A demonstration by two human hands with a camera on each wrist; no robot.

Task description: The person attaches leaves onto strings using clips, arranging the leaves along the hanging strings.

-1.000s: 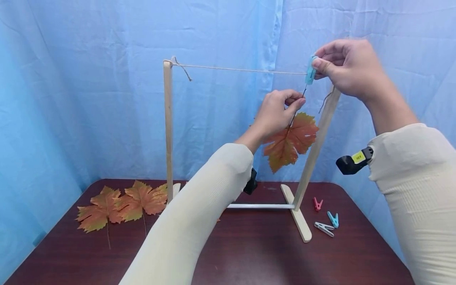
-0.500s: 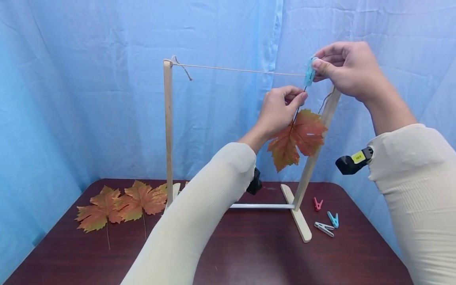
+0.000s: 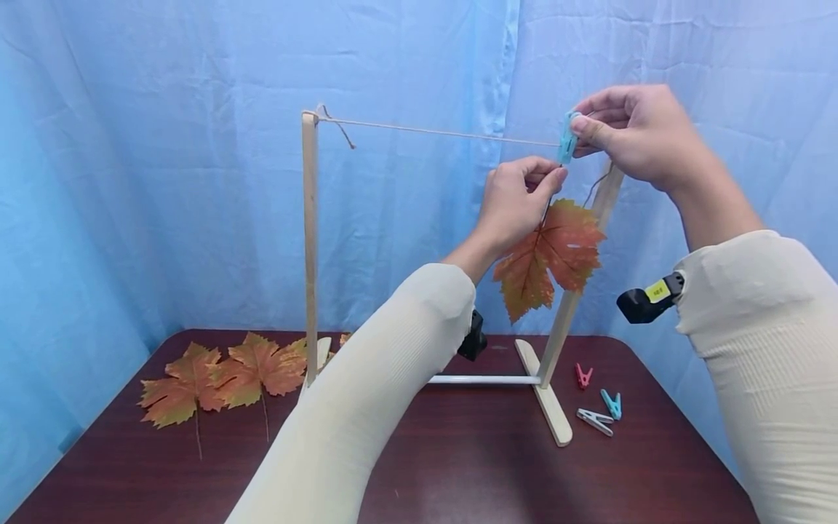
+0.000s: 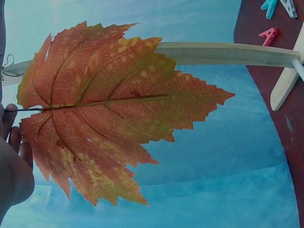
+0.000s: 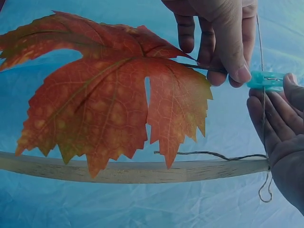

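My right hand pinches a light blue clothespin at the right end of the string. In the right wrist view the clothespin sits across the string. Just below it, my left hand pinches the thin stem of an orange-red artificial maple leaf. The stem's upper end meets the lower tip of the clothespin, and the leaf hangs beneath the left fingers. In the left wrist view the leaf spreads out broadly, its stem between the fingertips.
The string is tied between two wooden posts joined low down by a white rod. Two more leaves lie on the dark table at left. Red, blue and white clothespins lie at right.
Both hands stay close together at the string. The right hand and clothespin have sunk slightly, pulling the string down. The left hand rose a little toward the clothespin, and the leaf shifted right.
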